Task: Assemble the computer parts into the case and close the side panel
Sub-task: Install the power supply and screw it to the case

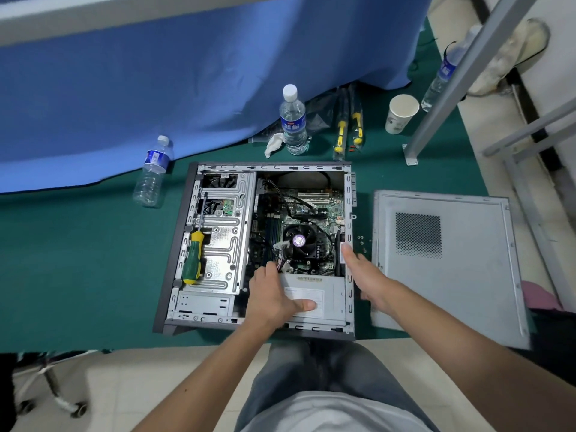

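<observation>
An open computer case (187, 244) lies on its side on a green mat. Inside are the motherboard (311, 207), a black CPU fan (300, 241) and a grey power supply (330, 294) in the near right corner. My left hand (274, 297) grips the power supply's left end, thumb across its top label, fingers by the cable bundle. My right hand (364, 275) lies with straight fingers against the case's right wall beside the power supply. The detached side panel (448, 269) lies flat to the right. A green and yellow screwdriver (193, 254) rests on the drive cage.
Two water bottles (293, 120) (152, 173), a crumpled tissue (274, 145), packaged yellow screwdrivers (349, 126) and a paper cup (400, 113) stand behind the case. Small screws (361, 241) lie between case and panel. A blue cloth (187, 73) hangs behind; a metal frame leg (414, 151) stands right.
</observation>
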